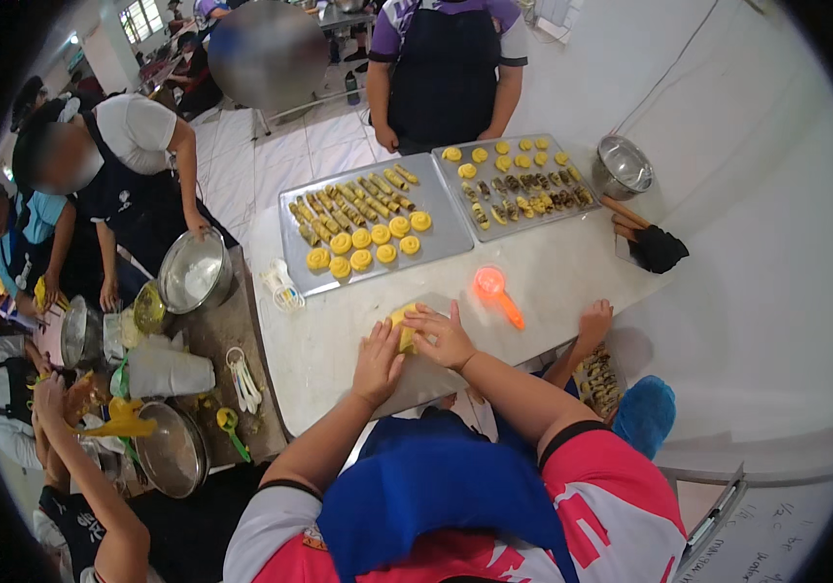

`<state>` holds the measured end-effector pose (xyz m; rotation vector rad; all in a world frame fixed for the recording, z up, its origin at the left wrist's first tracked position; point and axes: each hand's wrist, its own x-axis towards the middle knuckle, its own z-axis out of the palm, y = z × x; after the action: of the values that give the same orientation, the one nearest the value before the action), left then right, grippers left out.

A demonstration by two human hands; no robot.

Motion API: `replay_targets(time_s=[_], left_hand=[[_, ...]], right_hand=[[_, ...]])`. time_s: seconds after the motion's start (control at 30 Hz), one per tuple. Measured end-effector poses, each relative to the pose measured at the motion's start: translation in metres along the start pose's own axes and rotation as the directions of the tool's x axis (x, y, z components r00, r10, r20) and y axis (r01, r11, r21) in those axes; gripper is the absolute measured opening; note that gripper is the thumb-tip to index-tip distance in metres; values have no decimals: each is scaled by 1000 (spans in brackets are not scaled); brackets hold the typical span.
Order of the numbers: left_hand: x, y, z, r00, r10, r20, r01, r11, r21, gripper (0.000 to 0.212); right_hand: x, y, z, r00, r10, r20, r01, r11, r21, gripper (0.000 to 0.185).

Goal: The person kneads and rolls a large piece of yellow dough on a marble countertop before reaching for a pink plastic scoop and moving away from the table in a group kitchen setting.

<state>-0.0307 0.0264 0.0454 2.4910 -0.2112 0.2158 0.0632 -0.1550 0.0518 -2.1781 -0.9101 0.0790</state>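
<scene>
A piece of yellow dough (407, 329) lies on the white table (358, 321) in front of me, partly covered by my fingers. My left hand (378, 361) holds its left side with extended fingers. My right hand (442, 337) grips it from the right, fingers over its top and thumb pointing away. An orange strainer or scoop with a handle (495, 291) lies to the right of my hands. Beyond the dough, a metal baking tray (435, 251) carries rows of yellow dough coils and filled rolls.
A second baking tray (460, 229) holds coils and cut filled pieces. A metal bowl (622, 171) and wooden-handled tools (624, 215) stand at the right. White measuring spoons (282, 286) lie at the left. Another person's hand (596, 321) touches the table's right edge; an aproned person (449, 73) stands opposite.
</scene>
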Motion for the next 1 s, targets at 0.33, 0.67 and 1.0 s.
replay_targets(time_s=[0.33, 0.67, 1.0], left_hand=[[60, -13, 18, 964, -262, 52, 264, 904, -336, 42], [50, -3, 38, 967, -115, -228, 121, 993, 13, 24], [86, -7, -13, 945, -30, -325, 47, 998, 45, 34]], right_hand=[[33, 13, 52, 961, 172, -217, -135, 975, 175, 34], [-1, 15, 53, 982, 96, -166, -146, 934, -327, 34], [60, 3, 12, 990, 136, -37, -137, 990, -32, 40]])
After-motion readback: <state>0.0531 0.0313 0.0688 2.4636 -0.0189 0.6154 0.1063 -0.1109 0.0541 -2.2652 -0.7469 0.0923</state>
